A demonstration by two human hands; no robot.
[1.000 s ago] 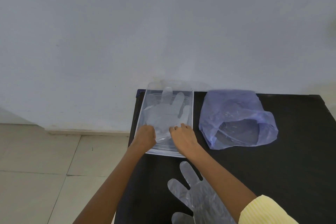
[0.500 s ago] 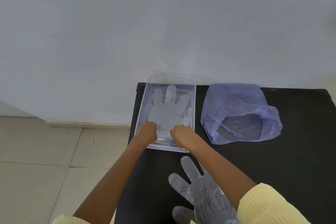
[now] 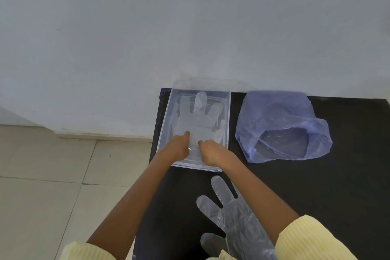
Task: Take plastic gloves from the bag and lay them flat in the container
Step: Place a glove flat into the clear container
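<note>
Head view, single frame. I log the clear container [image 3: 165, 124] at the far left corner of the black table [image 3: 329, 188], its far end against the wall. One plastic glove [image 3: 198, 122] lies flat inside, fingers pointing far, cuff at the near end. Left hand [image 3: 176, 149]: index finger straight, tip pressing the glove near its palm, not gripping. Right hand [image 3: 213, 153]: fingers curled down over the cuff; I cannot tell whether it pinches the film or only rests on it. Purple bag [image 3: 274, 116] just right of the container, mouth open toward the near side. Second glove [image 3: 230, 213] flat on the table, near side, partly under the right forearm
</note>
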